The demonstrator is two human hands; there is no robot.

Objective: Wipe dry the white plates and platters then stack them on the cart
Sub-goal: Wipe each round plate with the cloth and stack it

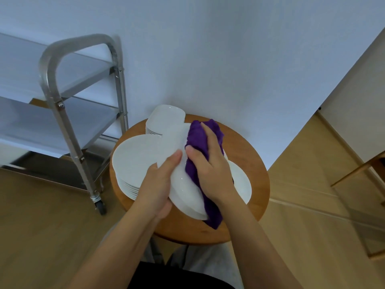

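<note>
1. Platter [183,180], white, sits tilted at frame centre, gripped at its edge by the left hand [158,182].
2. Right hand [210,170] presses a purple cloth [198,140] on it.
3. Plate stacks [133,161] lie beneath on a round wooden table [250,155].
4. Steel cart [62,101] stands upper left.

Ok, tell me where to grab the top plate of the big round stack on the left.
Take the top plate by its left rim, coming from the cart side. That edge overhangs the stack and is free; the left hand and the held platter cover its right side.
</note>
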